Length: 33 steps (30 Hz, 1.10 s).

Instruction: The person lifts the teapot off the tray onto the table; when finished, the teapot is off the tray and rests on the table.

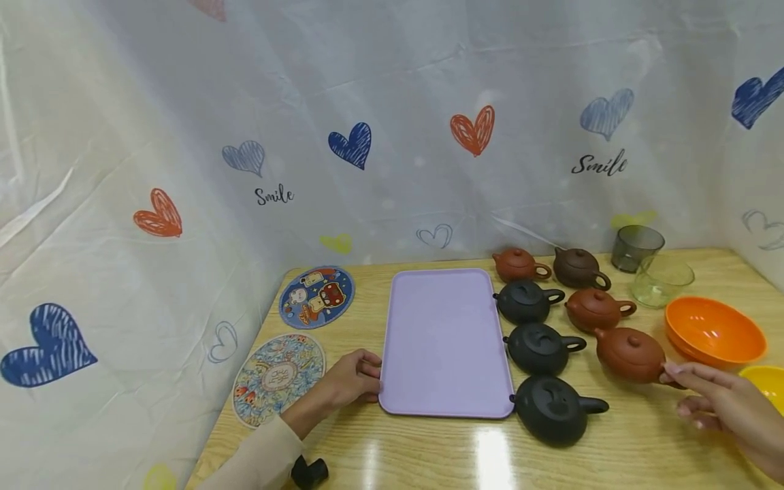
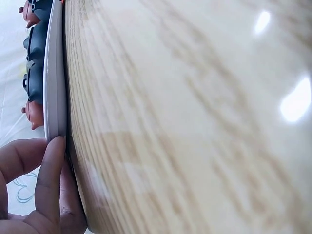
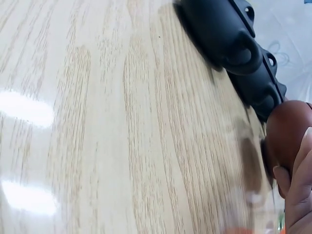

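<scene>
My right hand (image 1: 729, 401) pinches the handle of a red-brown teapot (image 1: 631, 355), whose spout points to the back left. In the right wrist view, fingers (image 3: 300, 190) lie against the rear of this teapot (image 3: 287, 129), and its handle is hidden. At the lower left edge of a lilac tray (image 1: 446, 340), my left hand (image 1: 352, 379) holds the rim between thumb and bent fingers. The left wrist view shows its fingertips (image 2: 56, 146) right at the tray's side (image 2: 54, 83). Three black teapots (image 1: 551, 410) line the tray's right edge, spouts toward it.
Behind the held teapot stand another red-brown teapot (image 1: 595, 309), a small one (image 1: 516, 264) and a dark brown one (image 1: 578, 267). Farther right are a grey glass (image 1: 637, 248), a greenish glass (image 1: 661, 280), an orange bowl (image 1: 713, 330) and a yellow bowl (image 1: 768, 381). Two round mats (image 1: 317, 297) lie left.
</scene>
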Motion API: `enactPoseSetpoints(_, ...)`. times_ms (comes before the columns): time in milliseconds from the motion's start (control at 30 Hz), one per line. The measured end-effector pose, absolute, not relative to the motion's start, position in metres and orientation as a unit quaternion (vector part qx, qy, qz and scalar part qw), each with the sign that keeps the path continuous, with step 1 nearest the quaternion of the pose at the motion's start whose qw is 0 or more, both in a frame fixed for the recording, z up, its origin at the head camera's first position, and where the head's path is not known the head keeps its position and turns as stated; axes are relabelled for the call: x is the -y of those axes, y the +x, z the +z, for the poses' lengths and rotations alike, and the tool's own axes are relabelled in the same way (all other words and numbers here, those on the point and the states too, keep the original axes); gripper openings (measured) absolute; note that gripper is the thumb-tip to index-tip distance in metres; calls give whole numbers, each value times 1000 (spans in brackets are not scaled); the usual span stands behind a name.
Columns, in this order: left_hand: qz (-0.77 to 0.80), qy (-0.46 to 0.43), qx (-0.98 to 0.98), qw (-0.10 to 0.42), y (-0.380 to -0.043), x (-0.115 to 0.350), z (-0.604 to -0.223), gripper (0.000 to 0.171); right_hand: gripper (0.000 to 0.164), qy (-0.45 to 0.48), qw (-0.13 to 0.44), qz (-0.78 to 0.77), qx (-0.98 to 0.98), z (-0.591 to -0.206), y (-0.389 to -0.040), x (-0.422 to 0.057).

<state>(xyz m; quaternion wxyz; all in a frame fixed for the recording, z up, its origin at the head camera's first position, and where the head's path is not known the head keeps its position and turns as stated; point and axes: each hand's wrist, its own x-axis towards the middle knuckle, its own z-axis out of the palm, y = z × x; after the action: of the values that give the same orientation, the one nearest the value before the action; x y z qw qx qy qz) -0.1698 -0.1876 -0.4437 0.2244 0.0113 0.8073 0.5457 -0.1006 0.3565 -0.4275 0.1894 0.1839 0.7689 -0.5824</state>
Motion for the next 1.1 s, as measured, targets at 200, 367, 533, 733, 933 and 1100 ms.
enactPoseSetpoints(200,548,12,-805,225,-170,187,-444,44,30,187,188,-576,-773,-436,-102,-357)
enactPoseSetpoints(367,549,13,-804,228,-170,187,-445,44,28,181,187,-574,-776,-442,-103,-357)
enactPoseSetpoints(533,549,16,-805,226,-170,188,-445,44,32,159,185,-568,-786,-446,-103,-355)
enactPoseSetpoints(733,551,17,-803,228,-171,188,-446,44,29,165,190,-573,-780,-446,-103,-353)
enactPoseSetpoints(933,551,13,-802,230,-171,188,-446,44,30,167,202,-573,-777,-451,-103,-356)
enactPoseSetpoints(1100,549,10,-803,232,-171,188,-444,44,26,181,188,-557,-789,-455,-104,-356)
